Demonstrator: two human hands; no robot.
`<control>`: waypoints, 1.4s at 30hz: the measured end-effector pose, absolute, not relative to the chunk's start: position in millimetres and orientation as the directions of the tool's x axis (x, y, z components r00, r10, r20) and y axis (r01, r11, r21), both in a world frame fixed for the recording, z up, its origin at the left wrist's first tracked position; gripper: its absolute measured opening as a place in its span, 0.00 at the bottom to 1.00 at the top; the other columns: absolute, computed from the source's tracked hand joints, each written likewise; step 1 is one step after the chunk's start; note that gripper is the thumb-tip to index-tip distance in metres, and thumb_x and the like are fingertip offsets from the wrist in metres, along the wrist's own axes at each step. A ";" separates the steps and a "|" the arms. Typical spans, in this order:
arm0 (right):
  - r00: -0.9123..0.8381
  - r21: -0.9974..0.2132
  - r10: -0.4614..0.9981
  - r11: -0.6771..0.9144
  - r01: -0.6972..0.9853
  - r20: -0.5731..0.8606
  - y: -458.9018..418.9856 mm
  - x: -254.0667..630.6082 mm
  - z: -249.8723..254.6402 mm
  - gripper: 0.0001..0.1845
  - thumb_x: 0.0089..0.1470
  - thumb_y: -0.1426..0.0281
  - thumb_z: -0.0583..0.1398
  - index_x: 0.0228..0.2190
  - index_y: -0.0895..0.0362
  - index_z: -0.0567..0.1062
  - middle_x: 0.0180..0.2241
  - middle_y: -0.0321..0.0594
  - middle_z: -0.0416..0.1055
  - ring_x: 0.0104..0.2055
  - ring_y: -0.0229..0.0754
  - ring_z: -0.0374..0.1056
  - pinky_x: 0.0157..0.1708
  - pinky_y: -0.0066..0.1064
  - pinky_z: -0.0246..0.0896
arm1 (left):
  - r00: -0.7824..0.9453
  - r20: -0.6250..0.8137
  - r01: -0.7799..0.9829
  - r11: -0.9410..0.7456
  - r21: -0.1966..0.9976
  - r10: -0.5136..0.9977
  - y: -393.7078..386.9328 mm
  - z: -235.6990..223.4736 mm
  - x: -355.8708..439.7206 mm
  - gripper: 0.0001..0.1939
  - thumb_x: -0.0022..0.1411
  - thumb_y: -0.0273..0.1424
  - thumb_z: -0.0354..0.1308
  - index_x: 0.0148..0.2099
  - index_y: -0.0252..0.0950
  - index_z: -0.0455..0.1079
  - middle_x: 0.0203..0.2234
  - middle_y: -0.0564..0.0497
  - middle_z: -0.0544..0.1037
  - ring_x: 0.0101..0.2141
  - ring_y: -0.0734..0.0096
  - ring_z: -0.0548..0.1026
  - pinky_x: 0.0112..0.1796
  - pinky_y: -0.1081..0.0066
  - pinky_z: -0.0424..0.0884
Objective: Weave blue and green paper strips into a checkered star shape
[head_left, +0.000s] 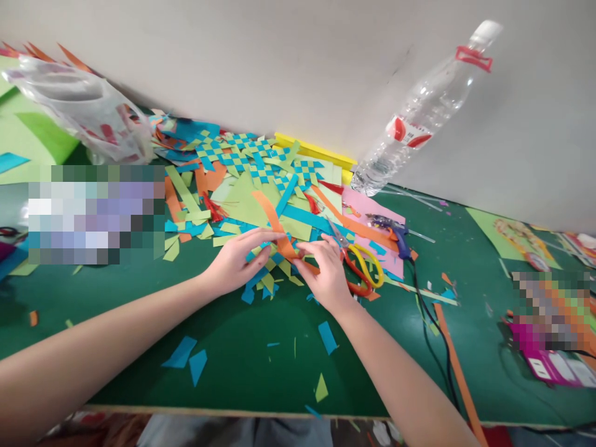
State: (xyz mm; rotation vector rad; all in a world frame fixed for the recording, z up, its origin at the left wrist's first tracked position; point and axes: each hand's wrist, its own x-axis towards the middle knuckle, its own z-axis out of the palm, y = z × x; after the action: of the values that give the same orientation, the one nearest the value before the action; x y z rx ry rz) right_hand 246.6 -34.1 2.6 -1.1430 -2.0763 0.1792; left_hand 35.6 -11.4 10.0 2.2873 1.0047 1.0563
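Over the middle of the green table, my left hand and my right hand meet at an orange paper strip. My left fingertips press on the strip's left side, while my right thumb and fingers pinch near its lower end. Partly hidden below them lies a small woven piece of blue and green paper. Scissors with red and yellow handles lie just right of my right hand. Behind the hands is a pile of blue-and-green checkered woven paper, with red tassels nearby.
A tall clear bottle stands by the wall. Right of the scissors are a glue gun with a black cord and pink paper. A plastic bag with a cup stands at left. Paper scraps litter the table.
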 end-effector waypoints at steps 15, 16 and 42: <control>-0.307 -0.426 0.761 0.595 0.681 0.571 -36.8 244.3 4.2 0.08 0.58 0.73 0.53 0.39 0.53 0.70 0.35 0.36 0.75 0.39 0.39 0.69 0.55 0.43 0.52 | 0.336 0.519 0.501 -0.616 0.608 0.786 -13.3 13.9 37.6 0.20 0.63 0.25 0.49 0.57 0.39 0.60 0.54 0.45 0.67 0.54 0.62 0.66 0.53 0.58 0.65; -0.296 -0.432 0.765 0.588 0.684 0.572 -36.6 244.2 4.2 0.08 0.58 0.73 0.53 0.39 0.53 0.70 0.35 0.36 0.75 0.38 0.39 0.69 0.55 0.44 0.52 | 0.323 0.512 0.496 -0.604 0.624 0.796 -13.4 13.1 37.3 0.22 0.63 0.25 0.49 0.59 0.39 0.58 0.55 0.45 0.66 0.55 0.62 0.66 0.54 0.58 0.65; 0.070 -0.754 0.894 0.328 0.569 0.442 -28.9 253.1 0.3 0.08 0.56 0.68 0.54 0.39 0.55 0.69 0.31 0.38 0.70 0.34 0.40 0.66 0.41 0.37 0.64 | 0.398 0.436 0.475 -0.587 0.655 0.807 -9.5 10.0 34.7 0.14 0.63 0.25 0.47 0.50 0.37 0.64 0.40 0.48 0.75 0.43 0.67 0.74 0.46 0.64 0.69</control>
State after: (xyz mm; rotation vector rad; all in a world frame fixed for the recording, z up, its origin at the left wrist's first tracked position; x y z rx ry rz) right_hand 253.1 -28.9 0.3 -1.3531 -1.6131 0.4152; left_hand 34.7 -9.5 10.0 2.2311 1.0992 1.0464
